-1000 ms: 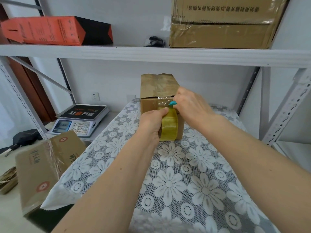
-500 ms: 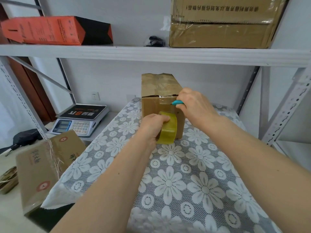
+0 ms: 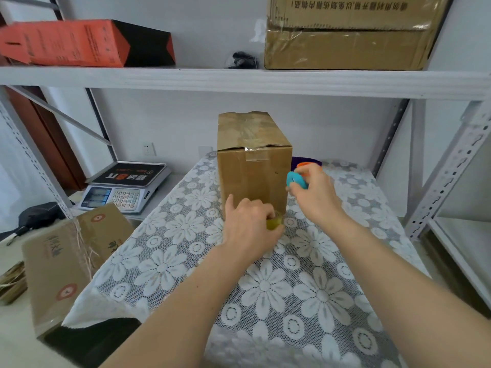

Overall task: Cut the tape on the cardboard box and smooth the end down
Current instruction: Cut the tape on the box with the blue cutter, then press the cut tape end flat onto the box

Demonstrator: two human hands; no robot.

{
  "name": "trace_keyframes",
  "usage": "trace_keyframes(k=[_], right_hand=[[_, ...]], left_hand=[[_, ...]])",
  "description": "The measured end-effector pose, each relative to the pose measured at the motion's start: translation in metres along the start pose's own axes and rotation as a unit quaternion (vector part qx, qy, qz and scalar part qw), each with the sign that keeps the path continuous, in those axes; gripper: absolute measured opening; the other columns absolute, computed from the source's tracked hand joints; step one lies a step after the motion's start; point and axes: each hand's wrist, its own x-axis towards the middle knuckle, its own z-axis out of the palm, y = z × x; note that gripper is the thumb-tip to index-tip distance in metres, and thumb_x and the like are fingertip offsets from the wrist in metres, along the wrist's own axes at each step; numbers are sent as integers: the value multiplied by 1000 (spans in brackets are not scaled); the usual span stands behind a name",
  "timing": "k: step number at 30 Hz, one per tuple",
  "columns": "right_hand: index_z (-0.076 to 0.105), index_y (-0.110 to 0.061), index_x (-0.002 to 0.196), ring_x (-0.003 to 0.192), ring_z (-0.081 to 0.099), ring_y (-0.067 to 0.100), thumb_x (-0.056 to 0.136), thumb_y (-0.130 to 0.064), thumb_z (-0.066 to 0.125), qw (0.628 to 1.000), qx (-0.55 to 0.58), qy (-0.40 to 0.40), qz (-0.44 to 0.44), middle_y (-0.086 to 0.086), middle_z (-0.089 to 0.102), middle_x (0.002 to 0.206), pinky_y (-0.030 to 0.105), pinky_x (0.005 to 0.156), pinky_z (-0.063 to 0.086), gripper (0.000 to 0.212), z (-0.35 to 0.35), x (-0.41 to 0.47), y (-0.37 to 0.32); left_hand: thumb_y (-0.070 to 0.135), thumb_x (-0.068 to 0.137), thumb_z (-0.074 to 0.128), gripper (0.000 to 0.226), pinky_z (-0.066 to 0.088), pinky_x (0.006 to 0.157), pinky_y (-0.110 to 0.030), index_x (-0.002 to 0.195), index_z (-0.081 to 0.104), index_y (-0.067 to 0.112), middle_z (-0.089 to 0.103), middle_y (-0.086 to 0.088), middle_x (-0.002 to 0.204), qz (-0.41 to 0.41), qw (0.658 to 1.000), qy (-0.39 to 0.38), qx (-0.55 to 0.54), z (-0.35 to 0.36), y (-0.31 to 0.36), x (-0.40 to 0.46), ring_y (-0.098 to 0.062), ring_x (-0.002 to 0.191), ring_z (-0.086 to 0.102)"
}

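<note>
A brown cardboard box [image 3: 252,173] stands upright on the flower-patterned lace cloth [image 3: 265,288]. A short strip of clear tape [image 3: 256,155] runs over its top front edge. My left hand [image 3: 247,229] holds the yellowish tape roll [image 3: 275,224] down on the cloth at the foot of the box. My right hand [image 3: 316,195] is beside the box's right face, closed around a small blue cutter [image 3: 296,180] with an orange part. The cutter looks clear of the box.
A white shelf board [image 3: 239,79] hangs overhead with an orange-black box [image 3: 79,42] and a large carton [image 3: 350,33]. An electronic scale [image 3: 125,187] and a printed brown carton [image 3: 71,256] sit to the left. A metal rack upright [image 3: 449,171] stands on the right.
My left hand has brought the tape roll down from the box's front face to the cloth. My right hand with the cutter has moved away from the tape to the box's right side.
</note>
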Motion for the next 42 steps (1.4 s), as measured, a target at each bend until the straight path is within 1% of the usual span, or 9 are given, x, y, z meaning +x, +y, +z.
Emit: trace_keyframes(k=[4,10,15,20,24,28,31,35,42], right_hand=[[58,-9,99,91,59,21,89,-8,58,992,-4,-89,89,7,63,100,24,65,43,10,13,-8,24],[54,-11,113,101,55,28,87,-12,64,973,-2,-150,173,13,57,116,41,84,51,28,25,-16,45],[54,-10,117,94,55,23,84,-15,67,975,-58,-164,138,10,59,108,34,78,47,36,26,-14,44],[53,-13,119,90,59,18,89,-25,62,988,-122,-67,73,4,60,113,36,82,48,34,18,-7,25],[49,-14,123,108,51,22,90,-39,58,991,-93,82,-39,4,56,115,35,87,44,42,12,6,-6],[47,-18,132,124,37,24,90,-41,55,969,-143,124,-158,8,45,131,36,100,35,48,10,23,-33],[46,-26,136,137,24,25,93,-42,49,977,-137,48,-157,2,37,147,42,109,24,46,12,39,-42],[62,-24,123,133,39,21,96,-37,46,992,-10,-48,-117,-4,54,137,38,110,30,34,15,57,-41],[70,-17,110,127,46,10,96,-33,49,990,106,-59,-75,-4,54,139,20,99,31,30,15,59,-38]], left_hand=[[45,81,61,21,9,117,-53,73,49,30,61,4,101,14,997,-64,42,7,-5,-9,-18,108,50],[39,75,70,24,24,112,-48,68,52,24,53,4,96,-22,996,-92,1,10,-9,-14,-20,103,48],[57,68,72,36,35,102,-38,69,58,24,58,3,98,-29,996,-78,-22,12,-14,-11,-17,101,49],[47,75,72,35,43,81,-26,69,59,16,54,4,94,-48,989,86,-111,-8,-12,1,-12,96,50],[32,71,79,52,36,104,-37,117,58,19,49,-6,130,-19,965,256,-56,-37,-18,29,-25,123,42],[41,69,79,98,12,118,-52,148,23,29,21,-1,159,-10,988,155,-5,-52,-25,54,-25,149,8],[49,68,77,108,10,117,-56,151,10,32,29,0,156,-21,997,71,6,-53,-32,63,-23,148,9],[50,68,77,100,17,115,-53,149,21,32,33,6,154,-27,998,58,14,-54,-37,65,-22,145,17],[30,77,65,72,21,115,-45,144,38,28,39,10,150,-9,998,64,-18,-58,-40,65,-20,139,25]])
